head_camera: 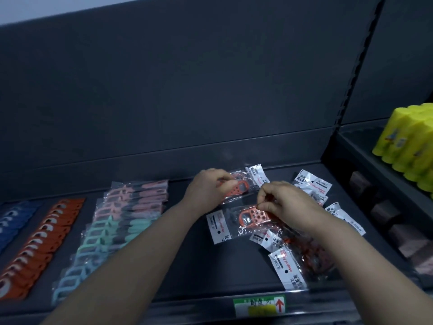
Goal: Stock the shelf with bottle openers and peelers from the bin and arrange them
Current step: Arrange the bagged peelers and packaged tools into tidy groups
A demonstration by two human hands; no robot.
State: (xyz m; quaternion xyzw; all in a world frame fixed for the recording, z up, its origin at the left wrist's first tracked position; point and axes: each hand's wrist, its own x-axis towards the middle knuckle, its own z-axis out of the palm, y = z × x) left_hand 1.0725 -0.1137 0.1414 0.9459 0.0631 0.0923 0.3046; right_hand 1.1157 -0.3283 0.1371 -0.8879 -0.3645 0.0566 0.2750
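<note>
**A:** Forearms come in from the bottom edge, one either side of the price tag (259, 306) on the shelf (187, 266) lip. What are the hands doing?

**B:** The left hand (210, 186), beyond the tag and a little left, has its fingers curled tight on the far peeler (236, 186), orange in a clear bag. The right hand (283, 200), beyond the tag and slightly right, pinches thumb to forefinger on the bag of the near peeler (253, 216), which lies on the shelf between the far one and the tag.

**A:** More of them?

**B:** A pile (304, 254) of bagged peelers just beyond the tag to its right, overlapping.

**A:** Left of the tag?

**B:** Mint packs (105, 235) with pink packs (138, 195) behind them, then orange packs (39, 242), then blue packs (14, 216). Yellow bottles (407, 148) stand far right.
</note>
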